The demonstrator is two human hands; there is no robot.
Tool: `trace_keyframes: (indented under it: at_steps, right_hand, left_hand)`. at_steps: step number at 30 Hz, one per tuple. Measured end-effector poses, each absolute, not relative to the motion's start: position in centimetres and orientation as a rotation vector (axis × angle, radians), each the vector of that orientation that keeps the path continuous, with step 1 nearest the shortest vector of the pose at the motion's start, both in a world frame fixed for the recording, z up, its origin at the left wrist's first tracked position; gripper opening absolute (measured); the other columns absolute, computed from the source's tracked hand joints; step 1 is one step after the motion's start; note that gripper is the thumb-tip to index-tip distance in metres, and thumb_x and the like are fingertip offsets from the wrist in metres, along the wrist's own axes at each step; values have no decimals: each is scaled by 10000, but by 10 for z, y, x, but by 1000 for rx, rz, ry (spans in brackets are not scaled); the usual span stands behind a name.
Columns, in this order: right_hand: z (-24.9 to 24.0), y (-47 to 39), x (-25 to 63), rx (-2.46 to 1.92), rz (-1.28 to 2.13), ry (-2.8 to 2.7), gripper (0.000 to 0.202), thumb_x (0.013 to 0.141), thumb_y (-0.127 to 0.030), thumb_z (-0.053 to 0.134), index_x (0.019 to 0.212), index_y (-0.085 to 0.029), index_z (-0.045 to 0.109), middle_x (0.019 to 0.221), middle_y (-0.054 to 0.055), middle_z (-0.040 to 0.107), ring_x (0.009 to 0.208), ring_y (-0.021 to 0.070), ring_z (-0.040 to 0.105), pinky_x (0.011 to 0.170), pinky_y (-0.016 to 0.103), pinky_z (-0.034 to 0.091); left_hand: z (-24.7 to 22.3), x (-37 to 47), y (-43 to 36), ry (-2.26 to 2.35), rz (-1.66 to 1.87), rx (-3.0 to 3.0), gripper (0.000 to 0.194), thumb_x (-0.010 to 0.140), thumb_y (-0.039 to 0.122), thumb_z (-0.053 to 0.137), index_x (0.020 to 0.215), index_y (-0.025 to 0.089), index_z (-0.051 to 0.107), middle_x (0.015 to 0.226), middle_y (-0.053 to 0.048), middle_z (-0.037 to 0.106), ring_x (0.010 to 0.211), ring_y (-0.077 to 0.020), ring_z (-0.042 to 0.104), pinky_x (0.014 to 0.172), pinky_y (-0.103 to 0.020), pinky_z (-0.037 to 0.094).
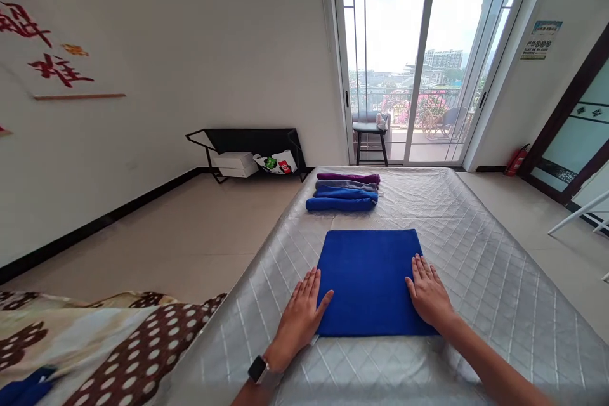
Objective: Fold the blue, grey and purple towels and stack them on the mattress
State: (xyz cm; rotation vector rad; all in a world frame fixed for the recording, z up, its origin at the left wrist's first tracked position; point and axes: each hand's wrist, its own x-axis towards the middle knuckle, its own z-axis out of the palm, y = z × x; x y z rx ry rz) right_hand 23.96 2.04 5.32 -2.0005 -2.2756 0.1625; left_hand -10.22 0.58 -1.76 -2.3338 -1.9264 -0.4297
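A blue cloth (366,285), folded into a flat rectangle, lies on the quilted silver mattress (476,304). My left hand (304,307) rests at its left edge, fingers stretched out and the thumb over the cloth. On the opposite edge lies my right hand (428,288), flat with fingers extended. Neither hand grips anything. Beyond the cloth, several rolled cloths lie in a row: a blue roll (341,204) nearest, another blue one (347,193) behind it, then a grey roll (346,184) and a purple roll (348,177).
At lower left is a brown and cream patterned blanket (128,355) with a dark blue cloth (28,387) on it. A black metal-framed rack (252,139) stands by the wall, near white boxes (235,163). Glass sliding doors (380,44) are ahead; a fire extinguisher (516,160) stands right.
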Motion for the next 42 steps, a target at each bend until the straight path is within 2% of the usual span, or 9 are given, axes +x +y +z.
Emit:
trace_keyframes:
  at_steps: [6, 11, 17, 27, 30, 33, 37, 39, 42]
  right_hand:
    - [41, -17, 248, -1991, 253, -2262, 659, 1019, -462, 197, 1557, -82, 236, 1628, 119, 210, 1512, 227, 175, 1227, 432, 200]
    - [36, -20, 248, -1953, 229, -2243, 640, 1023, -437, 208, 1560, -89, 217, 1628, 123, 201, 1511, 229, 177, 1227, 449, 200]
    - [33, -19, 249, -1870, 158, -2355, 570, 1013, -356, 256, 1520, -119, 367, 1615, 126, 245, 1506, 264, 195, 1202, 485, 254]
    - [41, -22, 244, -1944, 245, -2254, 651, 1019, -442, 198, 1547, -68, 266, 1620, 129, 238, 1508, 245, 198, 1220, 456, 223]
    - [43, -22, 245, -1935, 199, -2239, 639, 1014, -445, 247, 1535, -84, 322, 1609, 135, 282, 1497, 268, 240, 1213, 489, 238]
    - [48, -28, 254, -1793, 79, -2259, 555, 1001, -417, 331, 1473, -158, 468, 1578, 120, 380, 1467, 296, 319, 1180, 515, 303]
    - [64, -47, 276, -1552, 63, -2337, 307, 963, -266, 443, 1099, -266, 718, 1276, 87, 669, 1189, 247, 620, 997, 401, 507]
    - [73, -56, 287, -1481, 129, -2384, 263, 921, -167, 481, 947, -275, 719, 1073, 56, 718, 993, 203, 689, 887, 343, 550]
    - [78, -65, 298, -1414, 195, -2439, 276, 876, -90, 494, 927, -273, 695, 955, 23, 718, 874, 177, 702, 800, 296, 559]
  left_hand:
    - [-2, -92, 3, -1804, -521, -2294, 694, 1025, 543, 233, 1589, 164, 88, 1594, -138, 344, 1462, -269, 329, 1177, -485, 323]
    - [39, -11, -12, -1485, -581, -2584, 628, 1043, 460, 291, 1590, 224, 95, 1611, -84, 316, 1464, -231, 327, 1165, -425, 372]
    - [46, 77, -14, -1175, -477, -2932, 634, 1037, 493, 297, 1579, 188, 173, 1603, -78, 308, 1485, -205, 269, 1199, -405, 320]
    - [17, -42, -24, -1512, -328, -2740, 664, 1030, 494, 357, 1562, 299, 11, 1609, -38, 302, 1461, -213, 331, 1180, -412, 336]
    - [16, -86, -37, -1576, -306, -2693, 659, 1013, 488, 415, 1566, 306, 105, 1576, -56, 378, 1425, -237, 400, 1124, -419, 421]
    - [25, -115, -51, -1524, -400, -2702, 641, 958, 500, 525, 1537, 328, 310, 1536, -67, 452, 1343, -261, 512, 1031, -396, 517]
    - [43, -130, -63, -1495, -566, -2660, 313, 940, 430, 568, 1227, 352, 664, 1279, -25, 686, 1091, -218, 692, 900, -319, 593]
    - [49, -131, -64, -1458, -603, -2660, 218, 950, 399, 554, 1086, 330, 709, 1104, -5, 741, 983, -192, 723, 849, -285, 606]
    - [52, -128, -60, -1347, -653, -2655, 217, 968, 382, 523, 1056, 299, 703, 1002, 3, 747, 913, -169, 730, 800, -247, 605]
